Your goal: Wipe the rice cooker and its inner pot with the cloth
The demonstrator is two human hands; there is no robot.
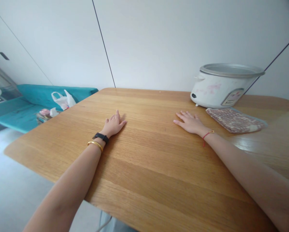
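My left hand rests on the wooden table with its fingers apart and nothing in it; a black band and a gold bangle circle that wrist. To the right, my right hand lies palm down, fingers spread, also holding nothing. A red string bracelet is on the right wrist. Just beyond my right hand stands a white rice cooker with pink marks and no lid on it. A brown and white patterned cloth lies in front of the cooker, not touched by my hand.
A teal sofa is behind the table at the left, with a white plastic bag and a pink item on it. White wall panels rise behind the table. A cable shows below the front edge.
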